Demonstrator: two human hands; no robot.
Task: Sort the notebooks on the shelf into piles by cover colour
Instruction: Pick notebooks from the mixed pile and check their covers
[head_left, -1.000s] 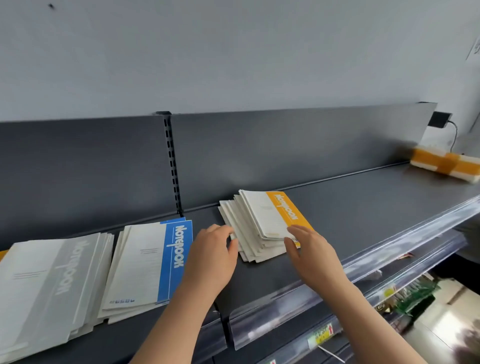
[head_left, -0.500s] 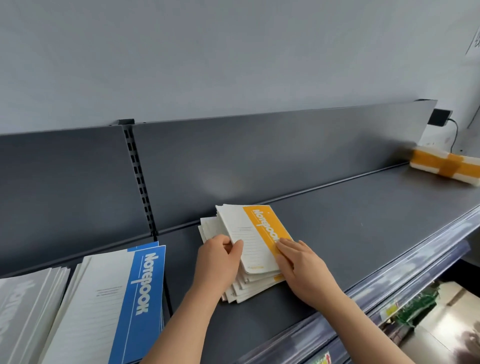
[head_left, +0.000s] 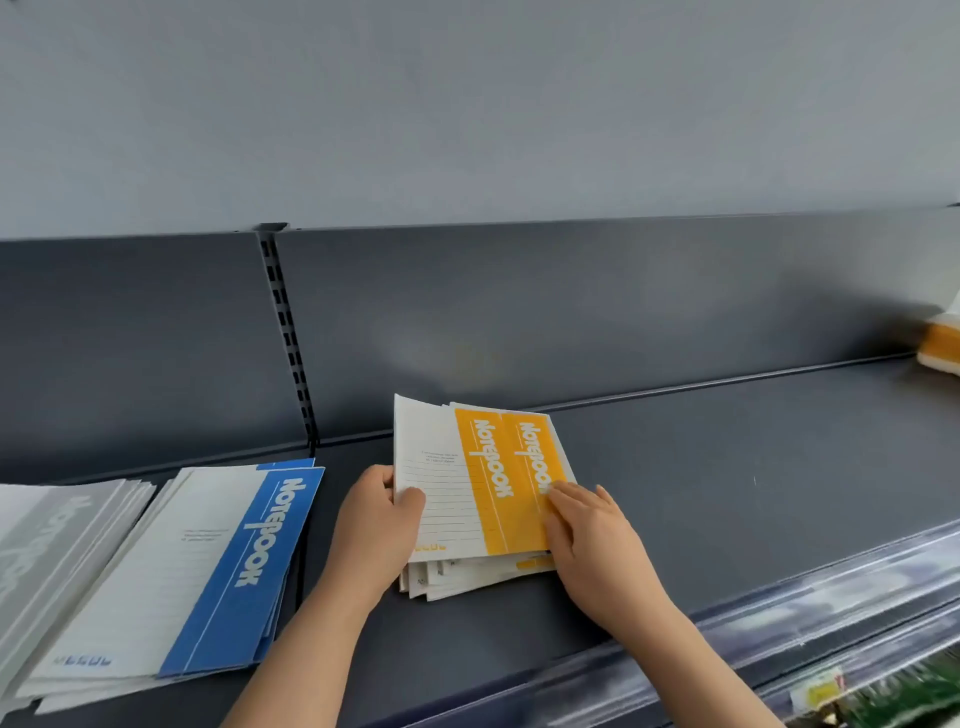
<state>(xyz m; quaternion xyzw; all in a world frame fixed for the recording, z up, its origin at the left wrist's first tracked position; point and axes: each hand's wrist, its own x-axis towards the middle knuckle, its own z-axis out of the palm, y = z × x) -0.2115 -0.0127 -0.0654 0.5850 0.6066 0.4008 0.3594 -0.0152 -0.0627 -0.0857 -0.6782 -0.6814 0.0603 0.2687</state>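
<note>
While both hands are on it, the stack of orange-banded white paper notebooks lies flat on the dark grey metal shelf, about mid-shelf, just right of the slotted upright in the back panel. Stack uneven: two orange bands show side by side on top, the upper cover shifted left of the one beneath. Lower copies stick out at the near edge.

My left hand grips the stack's left edge, thumb curled over onto the top cover, other fingers round the side, tips hidden. My right hand lies on the right side, fingers nearly straight and close together, tips pressing flat on the orange band. It pinches nothing that I can see.

Left of the upright, apart from this stack: a fanned stack of blue-banded white notebooks, flat. Just beside that, a stack of grey-banded notebooks, cut off by the frame edge; touching or not, cannot tell. Far right, at the back: an orange-and-white bundle, blurred. A clear plastic label rail runs along the shelf's front lip.
</note>
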